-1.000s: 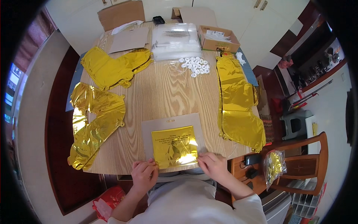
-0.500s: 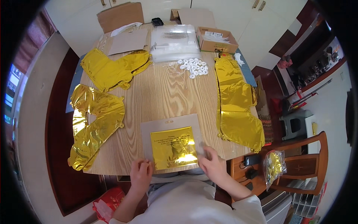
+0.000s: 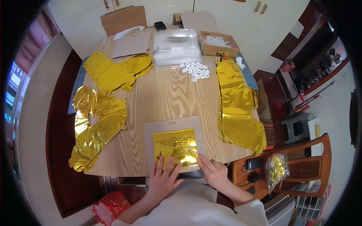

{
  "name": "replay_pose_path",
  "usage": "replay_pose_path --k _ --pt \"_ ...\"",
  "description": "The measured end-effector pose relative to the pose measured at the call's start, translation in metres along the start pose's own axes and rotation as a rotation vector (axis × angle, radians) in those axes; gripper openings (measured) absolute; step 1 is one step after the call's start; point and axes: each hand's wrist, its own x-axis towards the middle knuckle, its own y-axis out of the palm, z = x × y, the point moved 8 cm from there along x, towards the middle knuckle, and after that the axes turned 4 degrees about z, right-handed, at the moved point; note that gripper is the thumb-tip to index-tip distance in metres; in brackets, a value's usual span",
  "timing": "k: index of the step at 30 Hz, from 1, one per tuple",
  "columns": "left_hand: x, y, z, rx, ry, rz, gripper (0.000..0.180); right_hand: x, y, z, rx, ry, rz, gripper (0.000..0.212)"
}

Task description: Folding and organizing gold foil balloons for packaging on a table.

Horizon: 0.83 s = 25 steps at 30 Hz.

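Note:
In front of me a grey card (image 3: 148, 132) with a hang slot lies at the table's near edge. A folded gold foil sheet (image 3: 174, 141) rests on it, under what looks like a clear plastic bag with dark print. My left hand (image 3: 163, 180) is open, its spread fingertips lying on the foil's lower left part. At the lower right edge my right hand (image 3: 213, 171) has its fingers pressed together on the bag's side; the thumb is mostly hidden. Flat gold foil balloons lie to the left (image 3: 98, 128), far left (image 3: 113, 71) and right (image 3: 239, 109).
White ribbon rolls (image 3: 195, 71) sit mid-table behind the card. Further back are a stack of clear bags (image 3: 176, 47), grey card sheets (image 3: 132, 45) and a cardboard box (image 3: 219, 44). A wooden chair (image 3: 305, 165) stands at the right, with a bagged gold item (image 3: 278, 169) on it.
My left hand has moved right from beside the card's corner onto the foil, opening flat. My right hand has shifted slightly left and down along the bag's edge.

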Motion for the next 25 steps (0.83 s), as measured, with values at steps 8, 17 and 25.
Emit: replay_pose_path --k 8,17,25 --pt "-0.007 0.002 0.01 0.057 -0.013 0.042 0.068 -0.01 0.003 -0.005 -0.035 0.056 0.066 0.055" --pt "-0.009 0.003 0.01 0.074 -0.019 0.044 0.069 -0.018 0.006 -0.007 -0.056 0.156 0.088 0.061" --pt "-0.012 0.001 0.011 0.019 -0.05 0.062 0.071 -0.032 -0.002 -0.031 0.003 0.252 0.028 0.063"
